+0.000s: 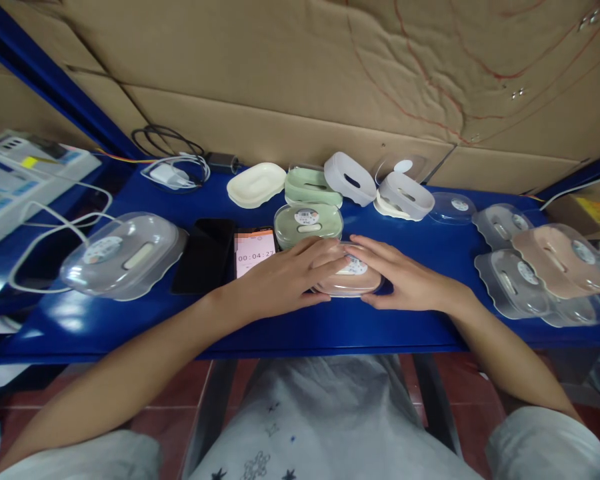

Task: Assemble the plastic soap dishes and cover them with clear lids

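Observation:
A pink soap box with a clear lid and a round label lies on the blue table in front of me. My left hand wraps its left side, fingers over the lid and thumb at the near edge. On the right side, my right hand grips it the same way, fingertips on the lid beside the label. Just behind stands a green soap box with a clear lid and label. Part of the pink box is hidden under my fingers.
At the back are a cream dish, a green tray, grey trays and a clear lid. Lidded boxes pile up right, including a pink one. Left are a large grey box, a dark phone and a timer phone.

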Motion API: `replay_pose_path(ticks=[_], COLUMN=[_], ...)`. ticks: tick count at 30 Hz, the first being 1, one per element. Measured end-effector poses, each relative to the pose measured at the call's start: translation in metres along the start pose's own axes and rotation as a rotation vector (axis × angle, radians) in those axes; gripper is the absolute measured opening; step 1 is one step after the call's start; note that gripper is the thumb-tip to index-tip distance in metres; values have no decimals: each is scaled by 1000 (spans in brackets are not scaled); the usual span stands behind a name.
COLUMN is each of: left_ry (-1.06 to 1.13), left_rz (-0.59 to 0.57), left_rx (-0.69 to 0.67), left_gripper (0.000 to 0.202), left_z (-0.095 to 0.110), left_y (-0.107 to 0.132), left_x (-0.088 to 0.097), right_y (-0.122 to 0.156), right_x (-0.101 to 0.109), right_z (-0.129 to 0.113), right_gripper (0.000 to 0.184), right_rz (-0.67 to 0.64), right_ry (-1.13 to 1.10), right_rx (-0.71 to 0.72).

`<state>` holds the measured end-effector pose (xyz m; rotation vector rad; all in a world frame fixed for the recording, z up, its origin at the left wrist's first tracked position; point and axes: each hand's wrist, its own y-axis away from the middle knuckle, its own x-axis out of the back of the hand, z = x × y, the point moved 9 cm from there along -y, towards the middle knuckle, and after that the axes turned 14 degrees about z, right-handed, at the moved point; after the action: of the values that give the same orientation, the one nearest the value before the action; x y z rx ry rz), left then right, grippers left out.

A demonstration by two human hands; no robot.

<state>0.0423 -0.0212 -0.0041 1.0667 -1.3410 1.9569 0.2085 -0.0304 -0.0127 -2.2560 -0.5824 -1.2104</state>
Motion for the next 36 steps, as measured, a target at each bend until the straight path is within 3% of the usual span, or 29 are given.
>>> replay_pose_path(ticks=[12, 25, 30, 36], left_ry=[-35, -74, -214, -411], left_rz=[36, 46, 116, 126], left_rx=[7, -36, -5, 175], left_gripper=[72, 63, 42, 35], left_z=[-2, -2, -7, -34], left_y=[0, -1, -7, -7], left_x=[2, 7, 21, 28], right_y=[-6, -6, 7, 19], right_x=[-2, 0, 19, 54], right_z=[-5, -6, 13, 52], right_gripper=[92, 90, 86, 85], right_rz=[16, 2, -19, 118], right_ry=[31, -37, -38, 72], right_rx=[54, 45, -79, -190])
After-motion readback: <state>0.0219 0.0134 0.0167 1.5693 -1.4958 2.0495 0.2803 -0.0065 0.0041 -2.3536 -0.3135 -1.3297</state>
